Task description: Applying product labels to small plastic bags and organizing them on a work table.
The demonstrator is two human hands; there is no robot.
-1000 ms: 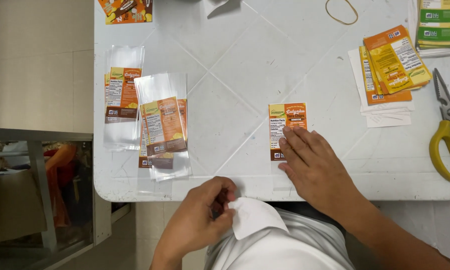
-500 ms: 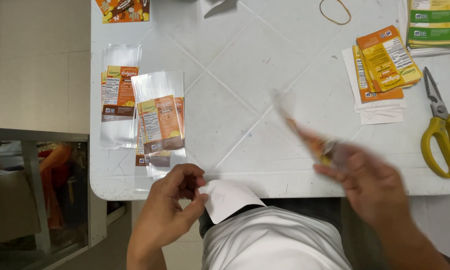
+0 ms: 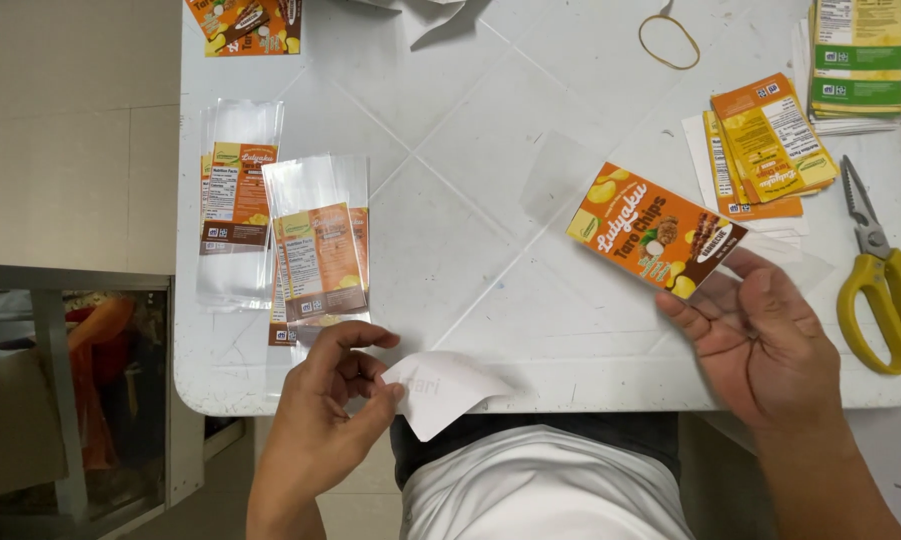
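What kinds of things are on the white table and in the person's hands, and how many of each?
Orange label in right hand: 1
White backing paper in left hand: 1
Yellow-handled scissors: 1
Rubber band: 1
Clear bags with labels inside: at least 2
Loose label piles: 3
Total: at least 9

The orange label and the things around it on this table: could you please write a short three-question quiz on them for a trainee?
1. True or false: the right hand holds the orange label printed side up.
2. What does the left hand pinch? A) scissors B) white paper piece C) rubber band
3. Which tool lies at the table's right edge?

Key: 1 true. 2 B, the white paper piece. 3 the yellow-handled scissors.
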